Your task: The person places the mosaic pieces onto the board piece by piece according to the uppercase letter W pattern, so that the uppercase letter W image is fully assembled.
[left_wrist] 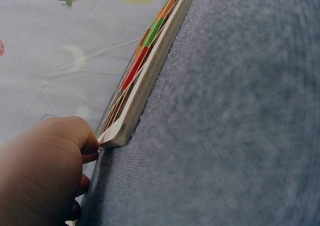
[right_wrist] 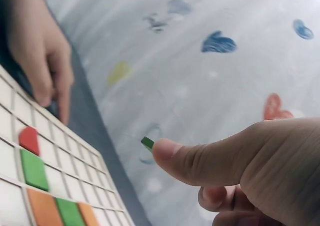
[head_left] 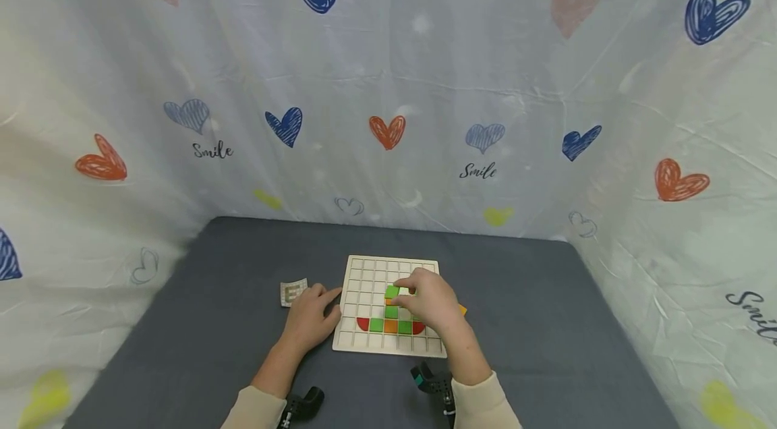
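Observation:
A pale wooden grid board (head_left: pixel 358 341) lies on the dark table. My right hand (head_left: pixel 431 297) is over its right part, pinching a small green tile (right_wrist: pixel 147 143) between thumb and fingers, raised off the board in the right wrist view. Against the board's left edge rests my left hand (head_left: pixel 309 321), its index finger and thumb touching the rim. Set in the grid is a row of a red rounded tile (head_left: pixel 363 324), a green tile (head_left: pixel 376 325), an orange tile (head_left: pixel 390 326), another green and another red. A column of green (head_left: pixel 391 312) and orange rises above the middle.
A small printed card (head_left: pixel 294 293) lies beyond my left hand, partly covered by it. Behind my right wrist an orange piece (head_left: pixel 463 309) peeks out past the board's right side. A pale curtain (head_left: pixel 388 199) with hearts hangs around the grey table (head_left: pixel 522 348).

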Action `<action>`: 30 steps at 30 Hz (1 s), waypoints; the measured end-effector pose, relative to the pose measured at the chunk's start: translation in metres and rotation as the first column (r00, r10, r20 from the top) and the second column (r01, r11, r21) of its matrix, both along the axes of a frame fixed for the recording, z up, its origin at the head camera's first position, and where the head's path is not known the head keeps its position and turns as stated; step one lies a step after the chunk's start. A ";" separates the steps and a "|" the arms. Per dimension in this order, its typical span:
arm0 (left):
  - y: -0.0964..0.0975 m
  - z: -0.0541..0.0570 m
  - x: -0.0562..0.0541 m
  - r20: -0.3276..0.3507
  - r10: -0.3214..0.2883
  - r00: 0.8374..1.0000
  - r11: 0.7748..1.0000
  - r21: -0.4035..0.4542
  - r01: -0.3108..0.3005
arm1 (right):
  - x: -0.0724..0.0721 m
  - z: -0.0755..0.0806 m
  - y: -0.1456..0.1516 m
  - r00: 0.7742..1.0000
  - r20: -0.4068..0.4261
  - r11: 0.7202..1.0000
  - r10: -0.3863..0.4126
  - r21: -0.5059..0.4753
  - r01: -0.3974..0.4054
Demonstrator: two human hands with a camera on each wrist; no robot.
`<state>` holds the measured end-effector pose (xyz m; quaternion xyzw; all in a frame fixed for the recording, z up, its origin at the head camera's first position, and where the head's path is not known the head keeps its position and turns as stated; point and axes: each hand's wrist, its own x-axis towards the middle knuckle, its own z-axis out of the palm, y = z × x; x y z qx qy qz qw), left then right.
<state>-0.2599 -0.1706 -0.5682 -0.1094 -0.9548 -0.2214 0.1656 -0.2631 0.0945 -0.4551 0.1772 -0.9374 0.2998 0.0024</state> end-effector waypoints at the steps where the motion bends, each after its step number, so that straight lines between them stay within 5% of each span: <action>1: 0.000 0.000 0.000 -0.001 -0.001 1.000 1.000 -0.001 0.001 | -0.001 -0.003 -0.006 1.000 0.006 1.000 0.005 0.006 -0.005; 15: -0.001 0.001 0.001 -0.045 -0.026 0.999 0.999 -0.020 0.025 | -0.011 -0.053 -0.059 0.997 0.046 0.985 0.064 0.157 -0.071; 30: -0.002 0.003 0.000 -0.007 -0.007 1.000 1.000 -0.014 0.007 | -0.017 -0.052 -0.067 0.999 0.006 0.982 0.034 0.187 -0.034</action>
